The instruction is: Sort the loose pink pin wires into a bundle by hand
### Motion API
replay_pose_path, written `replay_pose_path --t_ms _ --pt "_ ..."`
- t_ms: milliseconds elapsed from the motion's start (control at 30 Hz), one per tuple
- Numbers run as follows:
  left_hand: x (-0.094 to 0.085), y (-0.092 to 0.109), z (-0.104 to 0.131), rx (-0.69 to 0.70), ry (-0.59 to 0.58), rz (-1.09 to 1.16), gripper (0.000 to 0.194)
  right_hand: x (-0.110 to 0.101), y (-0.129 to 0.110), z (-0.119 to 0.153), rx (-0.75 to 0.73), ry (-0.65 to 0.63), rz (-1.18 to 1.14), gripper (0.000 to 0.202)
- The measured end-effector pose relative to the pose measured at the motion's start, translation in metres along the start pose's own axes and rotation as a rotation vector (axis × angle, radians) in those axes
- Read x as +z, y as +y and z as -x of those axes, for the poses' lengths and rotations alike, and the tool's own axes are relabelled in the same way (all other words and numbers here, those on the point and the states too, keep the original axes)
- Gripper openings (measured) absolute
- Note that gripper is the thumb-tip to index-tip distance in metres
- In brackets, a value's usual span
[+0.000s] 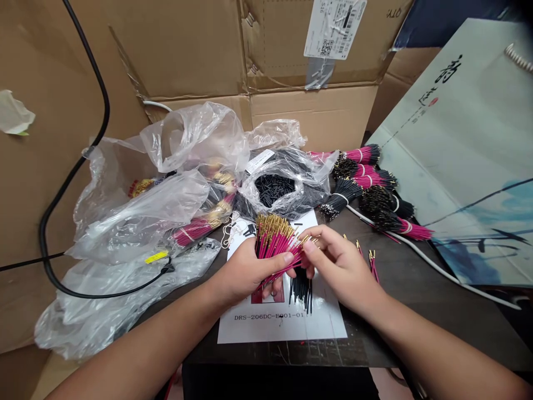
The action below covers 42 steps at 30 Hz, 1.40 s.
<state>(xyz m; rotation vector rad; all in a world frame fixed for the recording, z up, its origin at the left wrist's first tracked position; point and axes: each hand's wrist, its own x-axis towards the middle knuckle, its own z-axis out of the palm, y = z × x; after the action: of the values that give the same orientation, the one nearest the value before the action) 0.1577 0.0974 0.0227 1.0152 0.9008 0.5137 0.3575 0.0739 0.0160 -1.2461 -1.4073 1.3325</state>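
My left hand point(244, 269) is closed round a thick bundle of magenta wires point(277, 241), its thumb lying across them. Their gold terminal ends fan out upward. At the bundle's right edge, my right hand point(341, 266) pinches the gold tip of a wire between thumb and fingers; the fingers partly hide it. Below the hands, a row of black wires point(302, 291) lies on a printed white sheet point(241, 330). A few loose magenta wires point(372, 264) with gold ends lie right of my right hand.
Behind the hands sits an open plastic bag of short black tubes point(275, 189). Tied wire bundles point(368, 178) are piled at the back right, by a white cable point(425, 264). Clear plastic bags point(166, 200) and a black cable point(45, 233) take up the left. Cardboard point(308, 111) stands behind.
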Motion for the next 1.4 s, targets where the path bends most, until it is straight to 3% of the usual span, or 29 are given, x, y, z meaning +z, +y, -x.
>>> replay_pose_path --t_ms 100,400,567,733,933,1100,1233,1400 --pt "0.001 -0.001 -0.001 0.0 -0.025 -0.028 0.042 0.004 0.006 0.002 0.001 -0.028 0.065 0.03" --pt "0.0 -0.001 -0.001 -0.029 -0.065 -0.07 0.04 0.007 0.001 -0.002 0.13 -0.133 -0.257 0.035" --pt "0.001 0.0 0.002 -0.015 -0.083 -0.034 0.042 0.01 -0.002 0.002 0.115 -0.065 -0.232 0.034" --pt "0.004 0.003 0.004 -0.015 -0.068 0.095 0.048 0.011 -0.001 0.004 0.127 -0.055 -0.261 0.034" --pt "0.003 0.002 0.003 -0.049 -0.019 0.166 0.037 0.007 0.004 0.002 0.113 -0.022 -0.359 0.031" --pt "0.006 0.005 0.004 -0.059 0.049 0.156 0.034 0.0 -0.005 -0.004 0.154 -0.054 -0.376 0.033" --pt "0.006 0.004 0.003 -0.074 0.04 0.121 0.037 -0.032 -0.021 -0.005 0.193 -0.12 -0.346 0.036" --pt "-0.001 0.0 0.003 -0.056 0.022 0.026 0.044 -0.119 -0.032 0.009 0.332 -0.311 0.019 0.037"
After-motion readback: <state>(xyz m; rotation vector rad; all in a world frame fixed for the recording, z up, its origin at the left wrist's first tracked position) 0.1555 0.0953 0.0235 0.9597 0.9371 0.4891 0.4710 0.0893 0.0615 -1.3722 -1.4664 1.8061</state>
